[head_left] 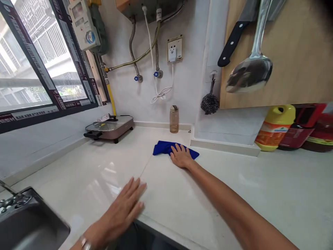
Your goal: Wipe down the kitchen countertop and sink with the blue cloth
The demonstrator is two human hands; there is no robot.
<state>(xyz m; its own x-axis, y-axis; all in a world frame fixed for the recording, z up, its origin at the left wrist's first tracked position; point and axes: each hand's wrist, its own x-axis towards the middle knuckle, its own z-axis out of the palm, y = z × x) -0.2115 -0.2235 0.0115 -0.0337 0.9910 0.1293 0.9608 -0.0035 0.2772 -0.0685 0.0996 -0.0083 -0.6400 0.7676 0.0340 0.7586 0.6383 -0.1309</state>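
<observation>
A folded dark blue cloth lies on the white countertop toward the back corner. My right hand rests on top of it with the fingers spread and fairly flat, pressing rather than wrapped round it. The cloth under my palm is hidden. My left hand, slightly blurred, is near the counter's front edge with its fingers stretched out and nothing in it. Whether the left hand touches the surface, I cannot tell. Just behind the cloth stands a brownish translucent bottle by the wall.
An electric pan with a glass lid sits in the left back corner. A sink is at lower left. On the right hang a ladle, a knife and a scrubber, above a yellow jug and reddish containers.
</observation>
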